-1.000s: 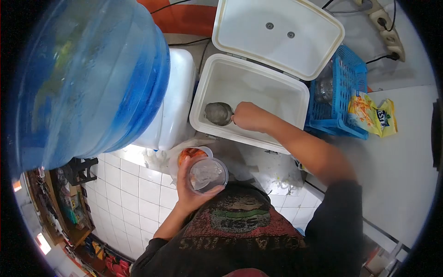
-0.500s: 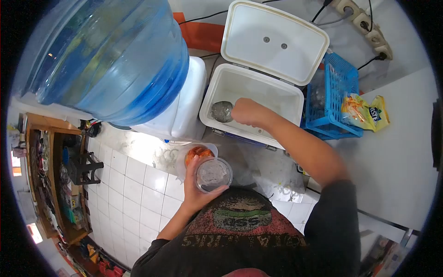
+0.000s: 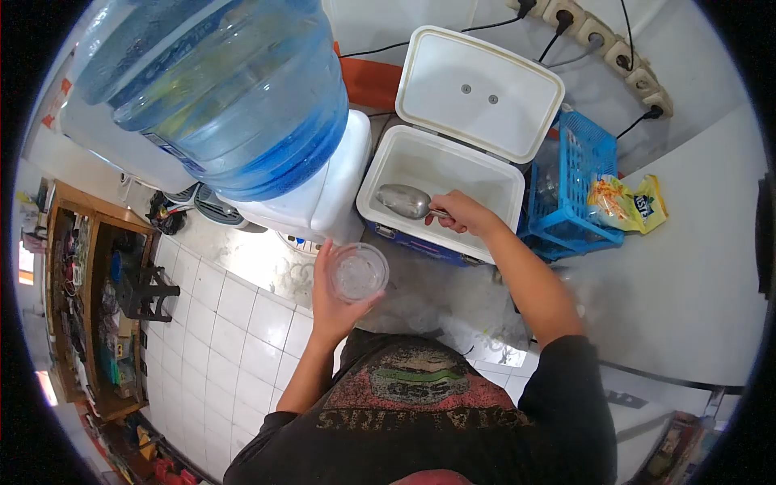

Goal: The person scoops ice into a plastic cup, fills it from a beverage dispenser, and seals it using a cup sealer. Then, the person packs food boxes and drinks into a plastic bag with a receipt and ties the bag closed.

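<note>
My left hand [image 3: 333, 309] is wrapped around a clear plastic cup [image 3: 358, 273], seen from above, with clear, ice-like contents. In my right hand [image 3: 459, 213] is the handle of a metal scoop [image 3: 402, 200], whose bowl points left over the opening of a white cooler box [image 3: 378, 166]. The hinged cooler lid [image 3: 481, 101] stands raised at the back. The cup is in front of the cooler, lower left of the scoop. I cannot make out whether anything lies in the scoop.
A large blue water bottle [image 3: 267, 121] sits on a white dispenser [image 3: 343, 174] left of the cooler. On the right are a blue plastic basket [image 3: 586, 174] and a yellow packet [image 3: 647, 206]. A power strip [image 3: 602, 36] is on the wall; a dark stool [image 3: 148, 293] stands left.
The scoop has come up, with its bowl and handle now showing over the cooler. My left hand and cup have shifted slightly up and left in view. The orange-filled container beside the cup no longer shows.
</note>
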The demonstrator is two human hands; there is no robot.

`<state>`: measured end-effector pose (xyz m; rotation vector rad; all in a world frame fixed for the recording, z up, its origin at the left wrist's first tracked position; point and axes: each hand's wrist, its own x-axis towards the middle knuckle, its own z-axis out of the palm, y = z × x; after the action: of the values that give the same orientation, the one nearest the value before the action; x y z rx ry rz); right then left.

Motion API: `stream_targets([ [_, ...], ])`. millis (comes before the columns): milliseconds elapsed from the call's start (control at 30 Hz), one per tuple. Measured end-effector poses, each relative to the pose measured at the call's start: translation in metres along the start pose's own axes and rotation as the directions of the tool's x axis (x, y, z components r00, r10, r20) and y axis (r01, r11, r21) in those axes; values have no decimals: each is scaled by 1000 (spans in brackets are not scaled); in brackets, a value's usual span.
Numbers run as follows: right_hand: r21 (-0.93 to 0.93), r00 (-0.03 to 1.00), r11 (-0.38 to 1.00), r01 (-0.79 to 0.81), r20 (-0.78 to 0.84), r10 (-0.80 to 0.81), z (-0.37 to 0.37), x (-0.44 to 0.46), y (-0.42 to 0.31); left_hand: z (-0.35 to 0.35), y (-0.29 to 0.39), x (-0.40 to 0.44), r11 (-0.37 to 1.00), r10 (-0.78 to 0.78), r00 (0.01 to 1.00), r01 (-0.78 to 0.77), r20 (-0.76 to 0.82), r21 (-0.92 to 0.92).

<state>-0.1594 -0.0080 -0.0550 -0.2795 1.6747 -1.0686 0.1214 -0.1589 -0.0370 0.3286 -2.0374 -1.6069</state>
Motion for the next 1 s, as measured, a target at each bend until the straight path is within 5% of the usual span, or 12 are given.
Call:
stream_targets([
  [100,-47,999,998,29,-30,-31,-10,-17,-10,5,-1,14,999,15,1000,-15,-13,42],
  [400,-602,991,797,53,-67,-116,-11,-137,-103,49,4,42,1000,-14,998,13,69,8],
  [467,-821,958,538,191,37,-283,-1,-149,-111,57,7,46,1000,19,995,-20,99,10],
  [533,-901,963,432,34,-86,-256,23,-166,-119,62,15,47,997,70,988,-73,138,17],
  [600,-987,910,159,-25,-88,-405,38,-178,-121,66,16,47,996,80,988,-84,135,26],
  [733,-987,876,156,-39,-108,-470,37,-188,-125,62,17,48,990,106,989,-115,105,80],
  [800,-940,871,330,-92,-237,-431,21,-182,-124,58,10,47,994,89,992,-94,87,51],
  [900,-922,839,363,-135,-302,-453,-28,-124,-80,49,0,38,993,92,993,-97,78,62],
  [967,-929,893,355,-107,-246,-376,-51,-81,-38,32,7,28,975,91,987,-114,130,190],
  [1000,-915,948,357,-187,-264,-179,-64,-49,-14,26,14,22,952,64,986,-106,151,287],
])
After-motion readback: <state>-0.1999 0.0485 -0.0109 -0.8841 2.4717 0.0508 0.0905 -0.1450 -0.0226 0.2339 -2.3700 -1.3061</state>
